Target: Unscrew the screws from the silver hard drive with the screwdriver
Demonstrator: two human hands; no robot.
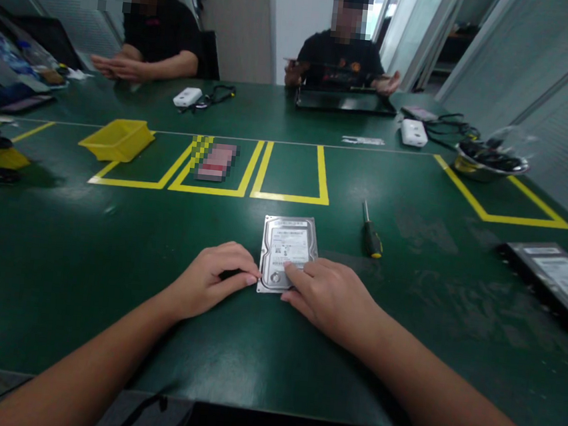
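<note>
A silver hard drive with a white label lies flat on the green table, near its middle. At the drive's lower left edge, my left hand has its thumb and fingertips pinched together against the drive's side. My right hand rests over the drive's lower right corner, index fingertip on the label and thumb by the near edge, covering that corner. To the right of the drive lies a screwdriver with a black and yellow handle, touched by neither hand.
Yellow tape frames hold a yellow bin and a blurred pink item. Another drive lies far right, below a metal bowl. White boxes with cables stand farther back. Two people sit opposite, one handling a dark panel.
</note>
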